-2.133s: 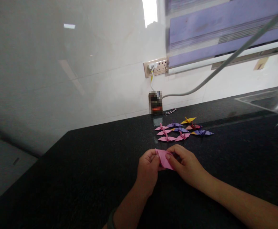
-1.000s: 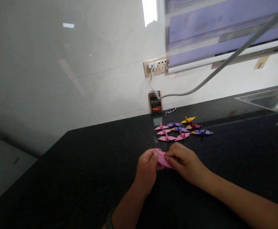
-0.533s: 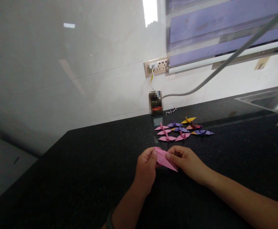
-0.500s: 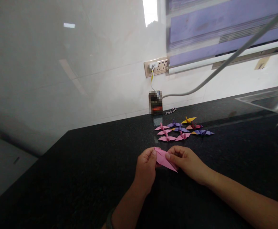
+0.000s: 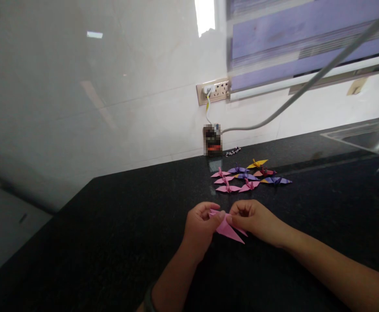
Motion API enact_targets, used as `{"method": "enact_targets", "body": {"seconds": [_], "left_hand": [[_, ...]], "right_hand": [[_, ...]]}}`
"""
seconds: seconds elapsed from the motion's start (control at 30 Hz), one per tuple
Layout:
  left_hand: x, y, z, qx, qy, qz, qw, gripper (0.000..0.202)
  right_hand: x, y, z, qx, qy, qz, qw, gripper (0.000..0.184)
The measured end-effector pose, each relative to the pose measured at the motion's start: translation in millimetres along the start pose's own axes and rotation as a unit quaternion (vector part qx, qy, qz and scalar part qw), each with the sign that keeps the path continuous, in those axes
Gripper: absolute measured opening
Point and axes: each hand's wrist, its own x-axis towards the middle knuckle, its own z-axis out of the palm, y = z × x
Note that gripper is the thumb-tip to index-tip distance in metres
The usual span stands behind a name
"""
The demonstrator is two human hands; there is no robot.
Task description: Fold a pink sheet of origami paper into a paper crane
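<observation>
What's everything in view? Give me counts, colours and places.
Folded paper: 1, pink, lower centre
Origami cranes: 9 (4 pink, 3 purple, 1 yellow, 1 red), beyond the paper
Countertop: 1, black, under the cranes
Wall: 1, pale, background
Pixelated box: 1, dark and red, by the wall
Patterned strand: 1, black-and-white, beside box
Socket plate: 1, beige, on wall
Plug: 1, white, in socket plate
Cable: 1, grey, box toward upper right
Sink: 1, silver, right edge
Panel: 1, purple, upper right
Wristband: 1, dark, left wrist
Left hand: 1, bare, gripping paper
Right hand: 1, bare, gripping paper
</observation>
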Motion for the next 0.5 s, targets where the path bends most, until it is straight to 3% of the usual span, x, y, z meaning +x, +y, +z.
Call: {"method": "enact_targets", "body": {"seconds": [0.2, 0.37, 0.5], "left_hand": [[0.9, -3.4, -1.2, 0.068, -0.014, -0.009, 0.998, 0.021], [-3.0, -0.9, 2.0, 0.097, -0.079, -0.019, 0.992, 0.021], [-5.3, -0.7, 2.7, 0.141, -0.087, 0.029, 0.986, 0.023]], "right_hand": [[0.2, -6.8, -3.7, 0.0, 0.041, -0.036, 0.998, 0.013], [-0.8, -6.1, -6.4, -0.016, -0.006, -0.053, 0.998, 0.012], [-1.6, -4.5, -7.1, -0.022, -0.007, -0.07, 0.997, 0.014]]}}
